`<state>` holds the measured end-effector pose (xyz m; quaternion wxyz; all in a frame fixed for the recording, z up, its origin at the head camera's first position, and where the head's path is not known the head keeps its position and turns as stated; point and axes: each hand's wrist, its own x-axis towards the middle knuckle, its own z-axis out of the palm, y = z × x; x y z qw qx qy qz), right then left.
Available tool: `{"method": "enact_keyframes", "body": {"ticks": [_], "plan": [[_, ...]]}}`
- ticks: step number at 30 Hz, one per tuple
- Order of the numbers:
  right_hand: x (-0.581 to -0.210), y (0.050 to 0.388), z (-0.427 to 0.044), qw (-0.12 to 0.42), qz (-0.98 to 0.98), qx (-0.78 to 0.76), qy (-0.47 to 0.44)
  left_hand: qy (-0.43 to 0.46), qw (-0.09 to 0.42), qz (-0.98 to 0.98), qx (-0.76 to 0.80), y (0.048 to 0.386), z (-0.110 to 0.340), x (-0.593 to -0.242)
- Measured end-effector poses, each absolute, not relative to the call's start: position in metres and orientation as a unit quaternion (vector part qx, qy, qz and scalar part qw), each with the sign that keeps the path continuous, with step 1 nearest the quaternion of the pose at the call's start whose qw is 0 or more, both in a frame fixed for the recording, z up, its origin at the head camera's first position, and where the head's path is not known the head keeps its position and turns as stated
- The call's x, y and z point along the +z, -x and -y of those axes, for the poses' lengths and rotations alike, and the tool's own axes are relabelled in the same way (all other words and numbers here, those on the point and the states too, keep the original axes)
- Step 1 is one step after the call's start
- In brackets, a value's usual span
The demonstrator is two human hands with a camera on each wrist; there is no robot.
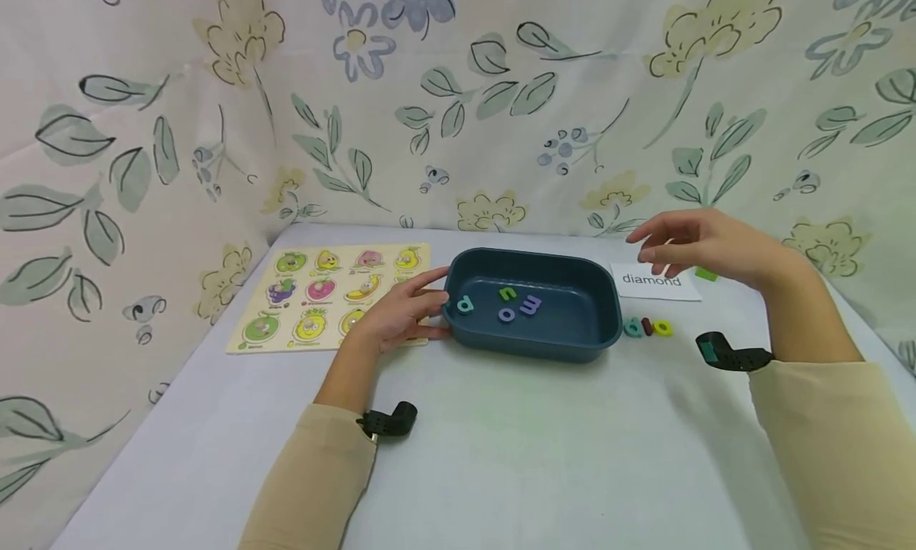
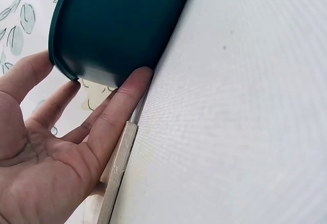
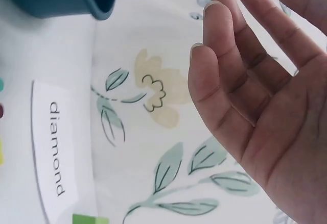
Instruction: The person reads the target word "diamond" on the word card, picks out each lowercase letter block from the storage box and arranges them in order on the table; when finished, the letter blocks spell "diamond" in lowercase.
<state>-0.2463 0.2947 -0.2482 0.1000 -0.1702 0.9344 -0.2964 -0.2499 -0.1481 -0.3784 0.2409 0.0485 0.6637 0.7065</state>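
My left hand (image 1: 402,315) touches the left end of a dark blue tray (image 1: 533,347) with its fingers spread; the left wrist view shows the fingertips of that hand (image 2: 66,142) against the tray wall (image 2: 107,35). Inside the tray lie a teal letter (image 1: 465,304), a green letter (image 1: 507,293), a purple "m" (image 1: 530,305) and a purple "o" (image 1: 506,315). Raised above the "diamond" card (image 1: 661,290), my right hand (image 1: 704,244) holds nothing, its fingers loosely bent. Right of the tray sit a teal letter (image 1: 633,327), a red letter (image 1: 647,327) and a yellow letter (image 1: 662,328).
A wooden board with fruit pictures (image 1: 296,304) lies at the left, partly behind my left hand. A green block (image 1: 705,274) is by the card's right end. Patterned cloth (image 1: 458,97) hangs behind the table.
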Motion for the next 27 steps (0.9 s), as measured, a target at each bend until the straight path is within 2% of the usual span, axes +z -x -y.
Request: {"method": "enact_keyframes", "body": {"ticks": [14,27], "plan": [[-0.237,0.271,-0.268,0.158,-0.902,-0.344,0.206,-0.042,0.24,-0.664,0.707,0.249,0.148,-0.379],[-0.238,0.285,-0.237,0.174,-0.882,-0.382,0.213,-0.044,0.237,-0.666,0.706,0.249,0.147,-0.379]]}}
